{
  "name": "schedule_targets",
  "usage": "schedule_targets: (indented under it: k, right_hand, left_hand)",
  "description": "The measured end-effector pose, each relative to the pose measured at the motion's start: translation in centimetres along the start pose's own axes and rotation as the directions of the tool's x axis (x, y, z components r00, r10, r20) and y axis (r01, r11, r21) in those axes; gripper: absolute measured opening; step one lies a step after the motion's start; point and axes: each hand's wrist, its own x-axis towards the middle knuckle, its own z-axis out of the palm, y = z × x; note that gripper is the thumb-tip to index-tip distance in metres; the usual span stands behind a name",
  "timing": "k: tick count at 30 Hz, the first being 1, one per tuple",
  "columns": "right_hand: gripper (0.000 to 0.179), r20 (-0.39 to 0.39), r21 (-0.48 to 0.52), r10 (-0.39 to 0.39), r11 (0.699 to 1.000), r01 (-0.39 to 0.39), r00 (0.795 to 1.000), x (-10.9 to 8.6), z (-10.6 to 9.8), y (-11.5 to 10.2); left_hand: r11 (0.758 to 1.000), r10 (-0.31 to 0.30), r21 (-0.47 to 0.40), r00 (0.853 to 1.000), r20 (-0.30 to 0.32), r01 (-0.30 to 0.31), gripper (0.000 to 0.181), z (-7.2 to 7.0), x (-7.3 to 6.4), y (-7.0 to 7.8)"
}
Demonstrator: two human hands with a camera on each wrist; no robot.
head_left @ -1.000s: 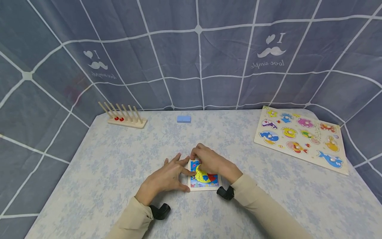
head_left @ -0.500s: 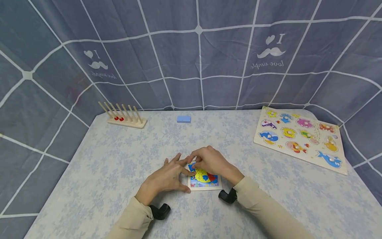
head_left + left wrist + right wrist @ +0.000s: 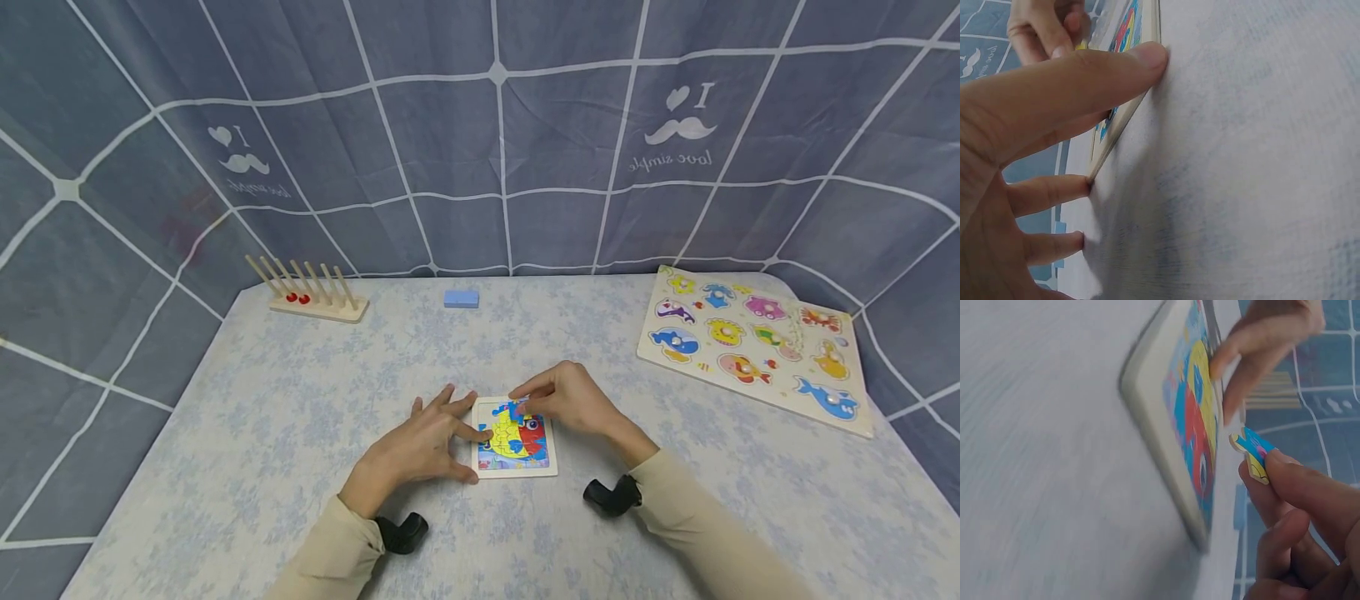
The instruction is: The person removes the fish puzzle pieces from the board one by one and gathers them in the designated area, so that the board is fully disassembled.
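Probably light, stiff and thin, the puzzle piece [image 3: 1255, 445] should take a thumb-finger pinch on its faces, edges free. Right hand [image 3: 576, 402] pinches it that way, above the far part of the puzzle board [image 3: 517, 474]. Left hand [image 3: 416, 446], fingers spread, touches its left side; piece is to that hand's right.

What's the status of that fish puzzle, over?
Right hand pinching a loose piece, held clear of the fish puzzle. Left hand touching the puzzle's left side. No obstruction visible between piece and puzzle.
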Motion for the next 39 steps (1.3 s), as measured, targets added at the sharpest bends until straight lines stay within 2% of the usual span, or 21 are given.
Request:
schedule_targets:
  k: [9, 17, 28, 35, 39]
  right_hand:
    - [0.016, -0.061, -0.033, 0.119, 0.992, -0.121, 0.991, -2.6, -2.9, 1.8]
    - [0.015, -0.082, -0.044, 0.17, 0.984, -0.173, 0.982, -4.1, -4.4, 3.1]
    - [0.016, -0.093, -0.048, 0.195, 0.979, -0.2, 0.976, -4.2, -4.4, 4.0]
    - [0.012, -0.163, -0.182, 0.153, 0.966, -0.182, 0.975, -3.8, -3.8, 3.4]
    - [0.01, -0.174, -0.218, 0.151, 0.958, -0.187, 0.973, -3.7, -3.7, 3.3]
  left_hand:
    - [1.0, 0.001, -0.004, 1.0, -0.014, -0.001, 0.061, 0.2, -0.1, -0.1]
    - [1.0, 0.01, -0.016, 1.0, -0.029, -0.011, 0.06, 0.2, -0.2, -0.1]
    - [0.999, -0.008, -0.042, 1.0, -0.028, 0.007, 0.06, 0.3, -0.3, -0.1]
    - [0.999, -0.004, -0.044, 0.999, -0.035, 0.002, 0.059, 0.3, -0.2, -0.1]
    - [0.999, -0.005, -0.049, 0.999, -0.033, 0.003, 0.06, 0.2, -0.2, -0.1]
